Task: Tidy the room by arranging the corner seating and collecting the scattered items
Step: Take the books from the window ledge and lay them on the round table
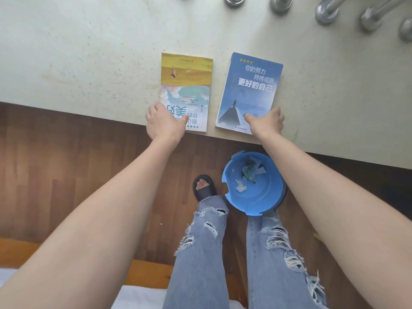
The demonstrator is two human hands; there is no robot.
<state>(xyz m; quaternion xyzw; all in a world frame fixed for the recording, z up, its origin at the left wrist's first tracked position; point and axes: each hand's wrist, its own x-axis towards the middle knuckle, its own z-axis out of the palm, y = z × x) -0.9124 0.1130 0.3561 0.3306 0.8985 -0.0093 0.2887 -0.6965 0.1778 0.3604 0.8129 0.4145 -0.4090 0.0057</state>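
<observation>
Evidently light, thin paperbacks, bendy and slick-covered: yellow book [186, 85] and blue book [249, 90], flat side by side at the tabletop's [89, 52] near edge. Pinched at the near corners by left hand [163, 123] and right hand [265, 121], thumbs on covers. Better gripped deeper, against drooping

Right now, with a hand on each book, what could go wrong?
1. The blue book lies near the edge of the ledge, almost above the open blue bin of scraps. If it slides off, it might land in the rubbish.
2. The left hand touches only a near corner of the yellow book, and the right hand only a corner of the blue book. Lifted that way, a book could flop open or slip.
</observation>
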